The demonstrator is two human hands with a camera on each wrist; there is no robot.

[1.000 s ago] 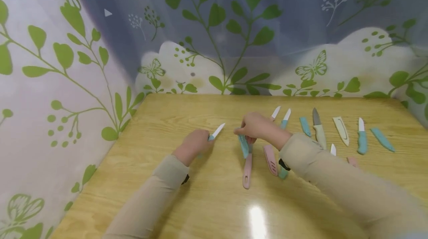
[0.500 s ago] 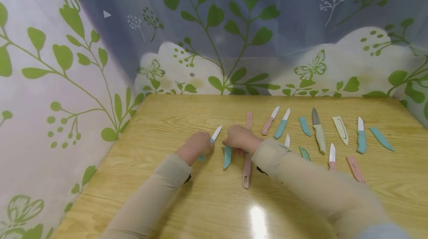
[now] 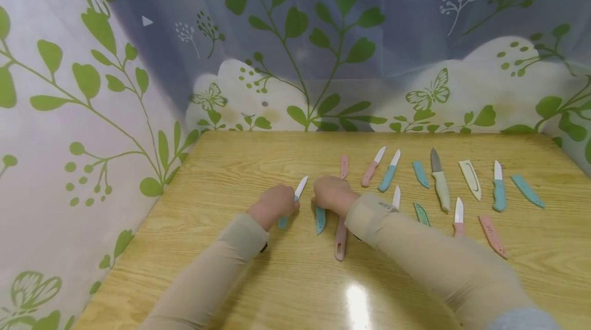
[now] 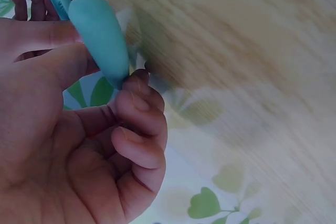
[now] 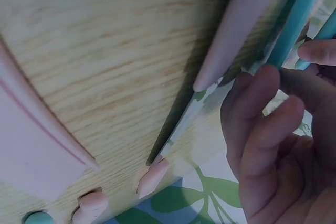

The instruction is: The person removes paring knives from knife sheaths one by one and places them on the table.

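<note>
My left hand (image 3: 274,204) grips a small knife by its blue handle (image 4: 102,38). The white blade (image 3: 301,186) points up and away, bare. Close by on the right, my right hand (image 3: 334,195) pinches a blue knife sheath (image 3: 320,221) between thumb and fingers, its narrow tip toward me. Knife and sheath are apart. Under and beside the right hand lies a pink-handled knife (image 3: 340,243); its blade is hidden by that hand in the head view, but shows in the right wrist view beyond the pink handle (image 5: 239,30).
A pink sheath (image 3: 344,166) lies behind the right hand. Rightward are a pink knife (image 3: 371,172), a blue knife (image 3: 389,177), a cream knife (image 3: 441,189), a cream sheath (image 3: 471,181) and several more knives and sheaths. The right forearm covers some. A patterned curtain (image 3: 277,63) borders the table.
My right hand has moved left and toward me with the blue sheath, coming near the knife and uncovering knives behind it. The left hand has shifted slightly right, still gripping the knife.
</note>
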